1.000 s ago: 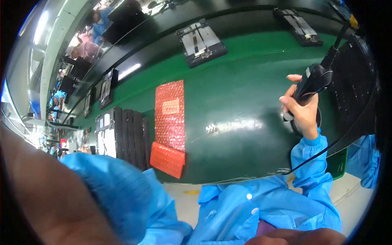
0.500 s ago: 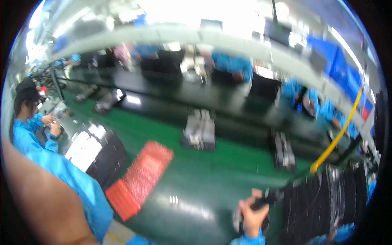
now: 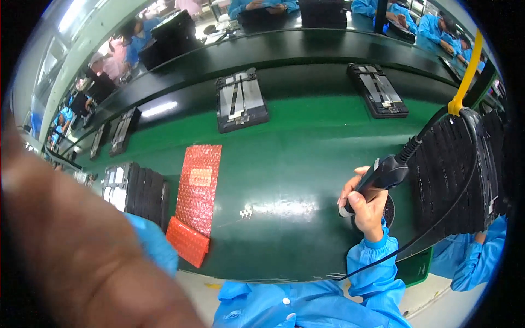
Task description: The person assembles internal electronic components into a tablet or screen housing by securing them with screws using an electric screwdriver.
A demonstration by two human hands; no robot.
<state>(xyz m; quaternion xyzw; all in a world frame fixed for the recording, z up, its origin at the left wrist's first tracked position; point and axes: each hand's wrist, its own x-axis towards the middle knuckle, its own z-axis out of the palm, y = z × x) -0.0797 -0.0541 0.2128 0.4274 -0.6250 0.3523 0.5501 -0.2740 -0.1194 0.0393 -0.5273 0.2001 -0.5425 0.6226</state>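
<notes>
My right hand point(image 3: 367, 205) is closed around a black electric screwdriver point(image 3: 389, 174), held at a slant over the green tabletop, its cord end up and to the right. Its tip is hard to make out near my fingers. Just behind this hand, partly covered by it, is a round dark dish point(image 3: 389, 212). My left hand point(image 3: 93, 240) looms large and blurred very close at the left edge; its fingers cannot be told apart. A red bubble-wrap pouch point(image 3: 198, 191) lies left of centre, with a smaller folded red piece point(image 3: 187, 241) at its near end.
Flat black device units point(image 3: 240, 101) with silver panels lie along the green strip behind. Stacks of black units stand at right point(image 3: 454, 175) and left point(image 3: 145, 191). Small white bits point(image 3: 246, 211) dot the tabletop. A yellow hose point(image 3: 468, 76) hangs at right. Co-workers in blue sit across.
The view has tilted downward and swung, bringing the tabletop and my blue clothing into sight. My right hand still holds the screwdriver. My left hand still blurs the left side.
</notes>
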